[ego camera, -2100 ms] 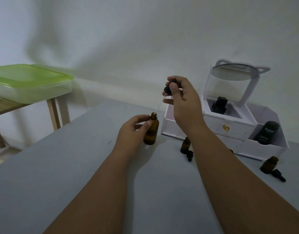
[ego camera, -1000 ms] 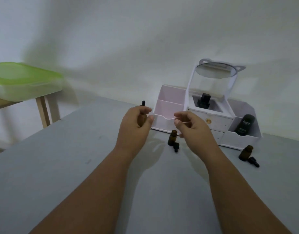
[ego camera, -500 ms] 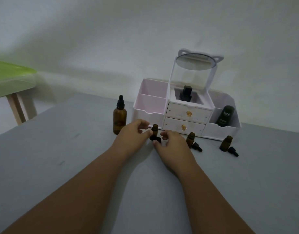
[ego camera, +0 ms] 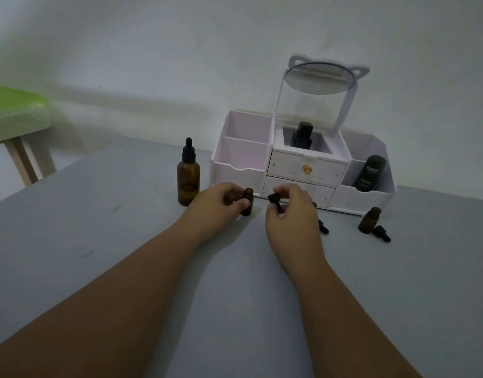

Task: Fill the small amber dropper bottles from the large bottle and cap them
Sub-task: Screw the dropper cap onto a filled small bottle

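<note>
Head view — organizer: Kahf bottle in right compartment — upright.

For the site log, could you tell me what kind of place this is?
Probably a home room, not a lab: a white cosmetics organizer with a cat-eared mirror stands against a bare wall, on a plain grey table.

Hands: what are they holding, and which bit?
The left hand grips a small amber bottle around its body, standing on the table. The right hand pinches a black dropper cap by its top.
</note>
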